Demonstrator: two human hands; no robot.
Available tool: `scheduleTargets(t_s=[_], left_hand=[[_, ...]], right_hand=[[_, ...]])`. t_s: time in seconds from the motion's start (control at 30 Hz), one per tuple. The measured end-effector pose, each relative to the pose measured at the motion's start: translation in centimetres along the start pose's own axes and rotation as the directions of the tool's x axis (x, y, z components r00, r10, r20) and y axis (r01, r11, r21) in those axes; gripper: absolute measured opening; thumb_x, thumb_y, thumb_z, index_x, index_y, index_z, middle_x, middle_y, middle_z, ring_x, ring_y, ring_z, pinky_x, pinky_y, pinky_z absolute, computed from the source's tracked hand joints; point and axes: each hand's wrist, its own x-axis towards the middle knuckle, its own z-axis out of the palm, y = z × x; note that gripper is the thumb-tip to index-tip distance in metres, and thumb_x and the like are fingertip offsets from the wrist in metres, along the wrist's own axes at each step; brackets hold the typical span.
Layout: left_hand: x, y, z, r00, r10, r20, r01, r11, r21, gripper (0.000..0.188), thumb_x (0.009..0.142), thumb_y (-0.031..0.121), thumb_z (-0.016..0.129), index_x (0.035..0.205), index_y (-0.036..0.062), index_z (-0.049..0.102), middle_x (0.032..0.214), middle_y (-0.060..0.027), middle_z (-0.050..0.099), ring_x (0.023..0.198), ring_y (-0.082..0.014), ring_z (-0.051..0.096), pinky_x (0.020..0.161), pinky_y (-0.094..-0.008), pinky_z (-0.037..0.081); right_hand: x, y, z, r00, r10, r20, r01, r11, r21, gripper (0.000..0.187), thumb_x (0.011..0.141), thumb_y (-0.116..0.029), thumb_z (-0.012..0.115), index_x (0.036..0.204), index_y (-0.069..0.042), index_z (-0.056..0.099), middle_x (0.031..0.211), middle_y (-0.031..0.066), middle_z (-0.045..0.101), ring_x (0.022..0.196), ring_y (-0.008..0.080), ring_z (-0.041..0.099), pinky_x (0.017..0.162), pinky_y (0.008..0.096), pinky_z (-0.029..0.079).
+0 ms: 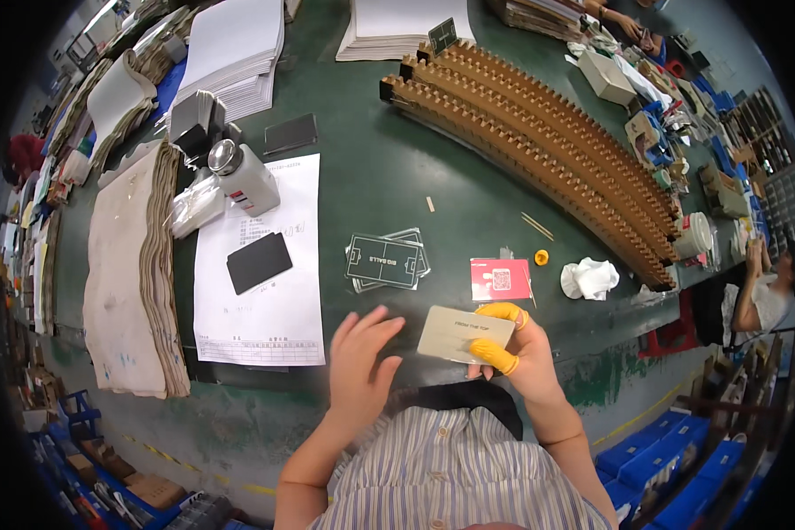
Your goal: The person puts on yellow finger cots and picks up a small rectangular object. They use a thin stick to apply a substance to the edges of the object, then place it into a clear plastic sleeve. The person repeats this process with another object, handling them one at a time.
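My right hand (514, 345), with yellow finger cots on the thumb and a finger, pinches a pale rectangular plate (445, 334) with a line of dark print across it. To its left my left hand (362, 352) is raised near the table's front edge, fingers apart and holding nothing. Just beyond the hands lies a small loose stack of dark cards (382, 261) with white line drawings. A red and white card (501, 279) with a square code lies beyond the plate, to the right of that stack.
Slotted wooden racks (539, 132) curve across the right. At left, a printed sheet (258, 331) bears a black plate (260, 263) and a metal-capped bottle (249, 184). A crumpled white cloth (591, 280) and a yellow finger cot (541, 257) lie at right. Another person sits at the far right.
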Motion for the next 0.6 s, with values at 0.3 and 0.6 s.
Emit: scheduleTargets(t_s=[0.3, 0.6], left_hand=[[0.4, 2.2, 0.3, 0.753, -0.371, 0.543, 0.615, 0.106, -0.781, 0.048, 0.091, 0.004, 0.057, 0.137, -0.0027, 0.045, 0.113, -0.0111, 0.065, 0.104, -0.0134, 0.060, 0.092, -0.0259, 0.046], [0.5, 3.9, 0.5, 0.796, -0.525, 0.303, 0.501, 0.288, -0.816, 0.054, 0.093, 0.002, 0.056, 0.143, -0.0006, 0.036, 0.110, -0.0164, 0.067, 0.100, -0.0147, 0.062, 0.089, -0.0269, 0.048]], right_hand=[[-0.2, 0.7, 0.7, 0.997, 0.066, 0.042, -0.068, 0.996, 0.051, 0.034, 0.086, -0.004, 0.069, 0.116, -0.003, 0.054, 0.093, 0.0049, 0.063, 0.061, 0.0081, 0.059, 0.051, 0.0194, 0.043], [0.1, 2.8, 0.2, 1.000, -0.003, 0.001, 0.003, 0.988, 0.157, 0.024, 0.097, -0.017, 0.055, 0.112, 0.002, 0.056, 0.084, 0.0107, 0.065, 0.060, 0.0162, 0.063, 0.051, 0.0250, 0.050]])
